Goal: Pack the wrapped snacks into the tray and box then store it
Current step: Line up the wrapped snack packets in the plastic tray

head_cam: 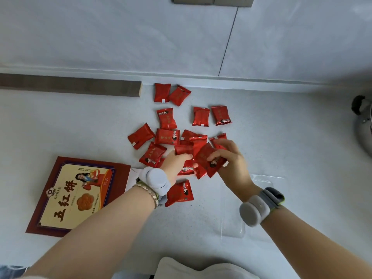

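Right now your right hand (231, 158) pinches one red snack packet (209, 160), fingers and thumb curled on its edge, over the middle of the white counter (281, 137). Your left hand (175, 160) grips a second packet (184, 150) just beside it, and the two wrappers overlap. The loose red packets (167, 117) lie scattered from your hands toward the counter's back edge, with one by your left wrist. The red-and-gold box (76, 194) lies flat near the left edge, and the clear plastic tray (231, 228) sits under your right forearm toward the front.
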`<action>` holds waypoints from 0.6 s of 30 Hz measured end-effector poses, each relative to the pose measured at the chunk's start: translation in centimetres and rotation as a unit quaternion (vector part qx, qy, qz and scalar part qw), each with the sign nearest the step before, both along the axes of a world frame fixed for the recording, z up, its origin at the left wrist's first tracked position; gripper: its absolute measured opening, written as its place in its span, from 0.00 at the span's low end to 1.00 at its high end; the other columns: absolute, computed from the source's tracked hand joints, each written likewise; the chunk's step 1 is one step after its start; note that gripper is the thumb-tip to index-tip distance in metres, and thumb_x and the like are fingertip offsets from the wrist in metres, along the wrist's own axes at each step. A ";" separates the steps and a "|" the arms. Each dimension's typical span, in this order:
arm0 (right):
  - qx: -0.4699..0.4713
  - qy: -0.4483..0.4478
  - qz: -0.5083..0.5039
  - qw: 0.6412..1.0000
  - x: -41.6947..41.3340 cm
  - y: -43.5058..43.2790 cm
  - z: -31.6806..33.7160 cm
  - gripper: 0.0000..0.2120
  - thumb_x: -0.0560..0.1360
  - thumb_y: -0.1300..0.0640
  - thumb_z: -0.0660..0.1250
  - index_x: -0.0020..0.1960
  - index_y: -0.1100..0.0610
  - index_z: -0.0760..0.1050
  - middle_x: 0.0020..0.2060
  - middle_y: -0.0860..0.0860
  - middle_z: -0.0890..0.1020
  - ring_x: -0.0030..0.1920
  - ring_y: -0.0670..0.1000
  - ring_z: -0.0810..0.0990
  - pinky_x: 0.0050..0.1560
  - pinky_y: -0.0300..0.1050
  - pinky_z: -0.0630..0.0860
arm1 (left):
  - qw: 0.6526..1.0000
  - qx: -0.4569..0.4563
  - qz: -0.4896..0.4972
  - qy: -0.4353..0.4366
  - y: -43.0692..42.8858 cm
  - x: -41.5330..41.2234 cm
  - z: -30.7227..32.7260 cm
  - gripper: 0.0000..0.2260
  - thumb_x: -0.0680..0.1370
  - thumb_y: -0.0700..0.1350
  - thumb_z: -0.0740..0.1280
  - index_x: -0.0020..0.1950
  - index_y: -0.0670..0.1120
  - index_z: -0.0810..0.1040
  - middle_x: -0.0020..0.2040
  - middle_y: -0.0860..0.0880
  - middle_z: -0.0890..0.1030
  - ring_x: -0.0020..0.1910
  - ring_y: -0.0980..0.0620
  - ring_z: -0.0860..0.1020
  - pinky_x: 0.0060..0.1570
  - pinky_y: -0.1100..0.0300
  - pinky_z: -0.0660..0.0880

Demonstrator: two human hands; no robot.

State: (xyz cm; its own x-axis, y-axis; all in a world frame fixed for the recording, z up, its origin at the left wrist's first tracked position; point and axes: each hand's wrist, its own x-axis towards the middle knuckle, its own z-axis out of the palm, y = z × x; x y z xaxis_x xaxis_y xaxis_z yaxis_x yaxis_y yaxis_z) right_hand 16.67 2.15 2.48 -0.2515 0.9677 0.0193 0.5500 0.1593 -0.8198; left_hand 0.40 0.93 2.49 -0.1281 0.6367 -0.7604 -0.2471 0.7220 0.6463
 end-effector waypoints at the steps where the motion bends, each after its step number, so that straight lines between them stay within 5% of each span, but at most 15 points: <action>1: -0.005 0.023 0.000 1.000 0.4 -0.1 0.3 0.16 0.61 0.77 0.73 0.36 0.56 0.83 0.51 0.51 0.75 0.51 0.41 0.75 0.51 0.20 0.68 | 0.997 -0.015 0.012 -0.075 -0.3 0.0 0.8 0.04 0.77 0.39 0.64 0.46 0.46 0.78 0.48 0.43 0.83 0.50 0.43 0.82 0.57 0.46 0.77; 5: -0.054 0.121 0.005 0.991 1.9 -0.4 1.0 0.34 0.61 0.81 0.70 0.32 0.38 0.81 0.44 0.45 0.79 0.46 0.32 0.78 0.46 0.25 0.73 | 0.983 -0.009 0.033 -0.179 -1.2 0.0 3.0 0.06 0.79 0.40 0.63 0.51 0.43 0.78 0.52 0.42 0.83 0.54 0.43 0.80 0.58 0.42 0.76; 10: -0.131 0.150 -0.056 0.978 2.4 -2.0 2.6 0.14 0.66 0.72 0.72 0.44 0.55 0.78 0.47 0.54 0.81 0.40 0.32 0.80 0.45 0.25 0.76 | 0.968 -0.040 0.049 -0.243 -2.3 0.8 3.6 0.13 0.79 0.51 0.61 0.52 0.43 0.78 0.44 0.42 0.83 0.46 0.44 0.81 0.50 0.44 0.79; 15: -0.068 0.129 -0.029 0.989 0.7 -4.1 3.3 0.20 0.67 0.68 0.73 0.58 0.60 0.78 0.55 0.51 0.74 0.51 0.35 0.78 0.51 0.23 0.73 | 0.944 -0.031 0.062 -0.323 -3.2 2.7 3.9 0.29 0.75 0.65 0.57 0.60 0.44 0.77 0.55 0.40 0.81 0.52 0.44 0.80 0.46 0.46 0.81; 18: -0.005 0.020 0.097 0.995 -0.4 -5.2 3.7 0.27 0.67 0.48 0.70 0.64 0.57 0.75 0.60 0.50 0.73 0.60 0.42 0.72 0.60 0.30 0.70 | 0.942 -0.013 0.090 -0.323 -3.2 3.1 4.6 0.22 0.76 0.60 0.62 0.54 0.43 0.79 0.49 0.41 0.82 0.47 0.45 0.82 0.45 0.49 0.81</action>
